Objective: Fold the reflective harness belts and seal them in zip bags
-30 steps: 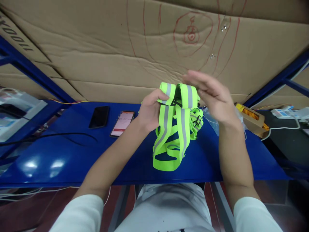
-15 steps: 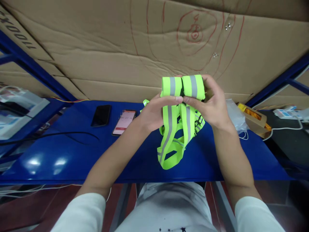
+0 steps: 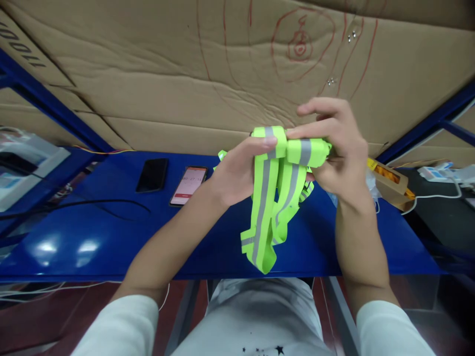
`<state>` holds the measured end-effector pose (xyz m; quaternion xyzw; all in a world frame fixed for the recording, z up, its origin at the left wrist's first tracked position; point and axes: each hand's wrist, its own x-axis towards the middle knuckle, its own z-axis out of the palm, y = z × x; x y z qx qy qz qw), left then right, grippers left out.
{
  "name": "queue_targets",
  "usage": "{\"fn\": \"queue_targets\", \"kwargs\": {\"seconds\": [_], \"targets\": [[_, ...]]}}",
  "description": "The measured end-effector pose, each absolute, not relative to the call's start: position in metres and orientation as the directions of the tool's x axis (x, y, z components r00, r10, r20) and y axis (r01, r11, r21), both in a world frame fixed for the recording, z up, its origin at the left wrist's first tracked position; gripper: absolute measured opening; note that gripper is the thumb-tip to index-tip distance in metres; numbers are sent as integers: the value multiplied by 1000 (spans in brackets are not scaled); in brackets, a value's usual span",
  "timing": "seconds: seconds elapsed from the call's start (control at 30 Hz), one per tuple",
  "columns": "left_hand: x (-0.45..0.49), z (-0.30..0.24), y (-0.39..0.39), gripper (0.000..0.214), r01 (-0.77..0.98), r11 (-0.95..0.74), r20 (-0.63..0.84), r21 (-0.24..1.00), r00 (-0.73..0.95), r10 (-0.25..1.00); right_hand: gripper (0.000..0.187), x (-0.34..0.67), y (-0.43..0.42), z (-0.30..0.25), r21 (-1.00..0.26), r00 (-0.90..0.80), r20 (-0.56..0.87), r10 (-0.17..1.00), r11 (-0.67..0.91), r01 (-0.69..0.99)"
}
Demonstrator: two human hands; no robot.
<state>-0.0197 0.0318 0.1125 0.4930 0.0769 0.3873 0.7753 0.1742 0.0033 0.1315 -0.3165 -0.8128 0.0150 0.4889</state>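
Two clenched grips hold a neon reflective harness (image 3: 293,151) above the near edge of the blue bench (image 3: 111,232): left hand (image 3: 237,173) and right hand (image 3: 339,151) pinch its folded top. Folding looks midway; dangling loops (image 3: 260,247) would need gathering next.

neon-yellow strap harness (image 3: 272,198) grey-striped, blue table (image 3: 111,237)

One view only, taken from the head, aimed forward and down. The blue table (image 3: 92,242) is seen close below, its near edge crossing the lower frame. Left hand (image 3: 233,173) and right hand (image 3: 341,158) are caught mid-frame at arm's length, the reflective vest (image 3: 264,207) centred. Cardboard (image 3: 148,84) is faced, close ahead.
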Motion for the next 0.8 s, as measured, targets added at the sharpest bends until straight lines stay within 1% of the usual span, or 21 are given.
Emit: {"fn": "queue_targets", "kwargs": {"seconds": [0.03,0.07,0.13,0.2,0.23,0.27,0.33,0.37,0.4,0.43,0.5,0.57,0.63,0.67,0.8], "targets": [[-20,114,33,21,-516,247,229,820,692,685,34,177,3,132,-296,-384,735,559,774,560],[-21,115,36,16,-506,283,197,815,701,685,39,180,3,133,-257,-428,686,588,747,613],[-22,113,43,16,-491,335,146,804,710,689,54,186,1,133,-201,-454,613,647,683,703],[-23,111,51,26,-493,345,112,799,685,720,68,193,0,133,-222,-436,560,705,634,740],[-23,109,54,31,-490,340,97,803,670,736,71,196,0,133,-278,-428,541,724,634,721],[-24,108,55,35,-485,330,86,810,655,751,69,199,1,134,-368,-416,525,743,638,676],[-23,106,56,39,-478,289,92,829,628,773,58,202,5,133,-573,-385,498,777,628,527],[-22,106,56,41,-481,259,109,838,612,784,53,201,9,133,-647,-372,477,796,605,464],[-21,105,54,44,-486,225,129,844,592,795,50,200,12,131,-696,-363,450,816,575,431],[-21,105,53,48,-497,192,149,846,567,810,48,197,16,130,-717,-358,427,830,552,425],[-20,104,51,54,-514,155,163,844,520,838,42,190,22,126,-701,-354,428,831,553,451],[-21,103,51,58,-535,159,154,830,493,856,36,182,25,122,-671,-331,495,803,596,441],[-23,102,52,60,-549,186,152,815,512,846,34,178,25,120,-645,-297,571,765,642,414],[-23,101,53,58,-544,205,154,814,542,826,33,177,24,120,-637,-275,600,751,656,405],[-18,92,56,36,-446,243,170,862,704,690,34,180,19,121,-621,-211,654,727,675,399]]}}
